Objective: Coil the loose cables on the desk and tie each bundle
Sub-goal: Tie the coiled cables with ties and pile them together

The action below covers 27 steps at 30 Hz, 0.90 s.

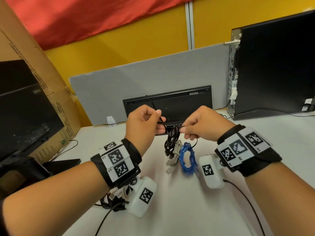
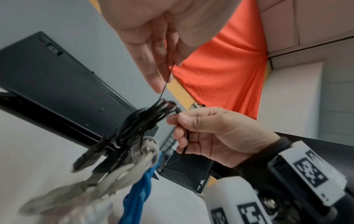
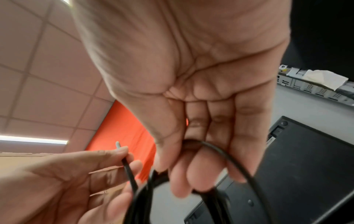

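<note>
Above the white desk (image 1: 170, 201) hangs a coiled black cable bundle (image 1: 171, 137), with a thin black tie (image 2: 168, 75) looped round its top. My left hand (image 1: 159, 118) pinches the tie's free tail between thumb and fingers. My right hand (image 1: 185, 129) pinches the tie at the top of the bundle (image 2: 145, 119), fingers curled round a cable strand (image 3: 220, 153). A grey cable bundle (image 1: 174, 156) and a blue cable bundle (image 1: 188, 158) lie on the desk just below. Whether the tie is cinched tight cannot be told.
A heap of loose cables (image 1: 114, 200) lies under my left wrist. A black keyboard (image 1: 168, 103) leans upside down against a grey partition (image 1: 136, 82). A PC tower (image 1: 272, 65) stands at right; a cardboard box (image 1: 34, 65) and a dark monitor (image 1: 20, 108) at left.
</note>
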### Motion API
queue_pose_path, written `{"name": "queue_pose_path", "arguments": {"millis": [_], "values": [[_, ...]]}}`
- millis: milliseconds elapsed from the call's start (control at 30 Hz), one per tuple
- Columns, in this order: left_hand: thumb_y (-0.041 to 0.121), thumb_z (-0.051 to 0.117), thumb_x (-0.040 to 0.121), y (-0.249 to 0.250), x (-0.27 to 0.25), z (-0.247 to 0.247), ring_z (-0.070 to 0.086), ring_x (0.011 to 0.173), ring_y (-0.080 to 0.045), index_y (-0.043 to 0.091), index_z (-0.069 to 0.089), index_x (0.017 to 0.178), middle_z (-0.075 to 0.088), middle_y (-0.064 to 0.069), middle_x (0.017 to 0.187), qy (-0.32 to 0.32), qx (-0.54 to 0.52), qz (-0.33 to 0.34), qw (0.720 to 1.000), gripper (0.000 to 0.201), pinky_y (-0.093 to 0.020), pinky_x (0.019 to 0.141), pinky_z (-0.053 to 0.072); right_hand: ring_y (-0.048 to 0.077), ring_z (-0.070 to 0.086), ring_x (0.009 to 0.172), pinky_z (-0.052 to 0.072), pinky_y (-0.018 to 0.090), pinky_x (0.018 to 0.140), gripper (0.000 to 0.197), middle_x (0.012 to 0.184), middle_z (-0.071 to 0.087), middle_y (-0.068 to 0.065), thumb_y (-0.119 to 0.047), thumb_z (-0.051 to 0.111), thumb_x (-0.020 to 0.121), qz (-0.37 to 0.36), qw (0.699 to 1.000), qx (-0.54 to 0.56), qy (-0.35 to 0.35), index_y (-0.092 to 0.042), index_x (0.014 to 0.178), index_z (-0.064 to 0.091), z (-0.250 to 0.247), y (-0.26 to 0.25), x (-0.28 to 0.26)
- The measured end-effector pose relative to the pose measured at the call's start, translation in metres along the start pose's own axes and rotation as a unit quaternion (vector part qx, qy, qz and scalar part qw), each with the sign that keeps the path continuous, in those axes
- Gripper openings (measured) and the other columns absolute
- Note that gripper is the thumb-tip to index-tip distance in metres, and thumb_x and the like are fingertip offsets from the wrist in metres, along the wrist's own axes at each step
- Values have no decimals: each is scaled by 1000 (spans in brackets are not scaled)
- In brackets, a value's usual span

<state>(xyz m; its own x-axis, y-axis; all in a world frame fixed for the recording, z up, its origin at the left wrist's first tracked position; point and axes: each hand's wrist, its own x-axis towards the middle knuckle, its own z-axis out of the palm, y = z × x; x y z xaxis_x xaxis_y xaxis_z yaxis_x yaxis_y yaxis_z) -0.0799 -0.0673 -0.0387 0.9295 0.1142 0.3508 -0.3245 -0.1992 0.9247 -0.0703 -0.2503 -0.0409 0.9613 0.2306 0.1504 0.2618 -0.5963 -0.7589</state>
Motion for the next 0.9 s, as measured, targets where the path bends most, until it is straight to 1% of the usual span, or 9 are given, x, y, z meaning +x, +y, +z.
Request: {"name": "queue_pose_path", "arguments": {"millis": [100,200,233,300,400,467,633,833,900], "values": [[15,59,96,-1,2,-2,69,61,-30,11,56,75,73,-10,76,6,5,8,1000,21,-33,55,59,0,64,62,49,21,64,16,69,72,-9,-27,72,85,-11,1000,4,21,-18,73,77,-7,1,-1],[16,59,95,0,2,-3,71,67,-34,14,56,74,72,-10,75,9,16,35,999,22,-38,59,61,-6,60,51,46,18,58,14,66,67,-18,-32,75,82,-15,994,63,89,-21,74,77,-10,3,1],[16,60,95,1,2,-3,71,68,-34,15,57,73,71,-9,75,8,22,45,999,22,-39,60,61,-3,60,49,50,20,57,13,62,67,-15,-32,75,81,-16,991,91,101,-21,74,77,-9,3,2],[17,61,94,4,3,-2,71,68,-34,16,59,72,70,-11,76,4,29,57,998,23,-40,61,61,8,66,55,60,32,67,11,63,70,-2,-27,76,81,-28,980,158,115,-17,76,78,-8,2,2],[17,63,93,8,1,0,71,69,-35,13,61,73,69,-16,81,0,36,59,998,21,-41,62,61,19,69,60,61,41,73,8,68,72,8,-25,78,79,-61,970,199,128,-17,76,78,-6,0,2],[17,63,93,10,0,3,71,69,-33,8,61,76,67,-19,84,-4,41,63,997,19,-40,61,61,19,69,59,62,40,71,7,66,71,6,-26,78,79,-72,969,201,127,-19,76,78,-3,-1,3],[18,64,92,15,-5,10,73,71,-23,6,63,78,66,-11,89,-26,46,60,997,18,-36,60,61,15,68,55,61,34,65,3,70,73,7,-21,76,81,-96,975,179,91,-20,80,79,7,-6,1],[15,65,92,15,-8,10,72,82,-29,6,64,76,66,-13,93,-61,2,22,998,18,-39,63,62,5,58,47,50,16,51,7,66,71,6,-17,73,83,-130,977,147,88,-20,79,79,16,-9,0],[16,65,91,16,-8,7,72,85,-28,7,67,79,68,-16,94,-88,-9,15,996,15,-36,65,61,17,60,54,52,25,53,9,69,70,13,-17,72,84,-136,977,135,95,-17,80,79,15,-8,0]]}}
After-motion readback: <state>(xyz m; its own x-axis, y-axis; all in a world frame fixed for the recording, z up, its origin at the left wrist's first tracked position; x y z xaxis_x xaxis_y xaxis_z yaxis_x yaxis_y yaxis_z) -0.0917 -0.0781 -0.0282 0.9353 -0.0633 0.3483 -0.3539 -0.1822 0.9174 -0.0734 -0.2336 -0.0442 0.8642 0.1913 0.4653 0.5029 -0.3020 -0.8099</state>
